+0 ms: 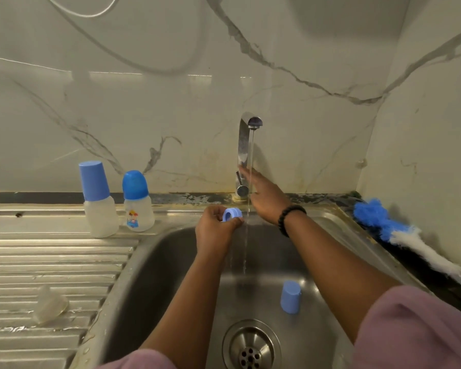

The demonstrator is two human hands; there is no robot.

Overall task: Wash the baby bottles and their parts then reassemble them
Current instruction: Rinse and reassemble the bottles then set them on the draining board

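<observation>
Head view showed the left hand pinching a blue screw ring beside the running stream at the sink's back edge, ready for rinsing; the right hand, fingers straight, touched the tap, likely adjusting flow.

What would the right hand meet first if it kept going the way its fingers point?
The right hand points up-left at the tap; its fingertips already seem to reach the tap's lever and the running water, though depth is unclear.
</observation>
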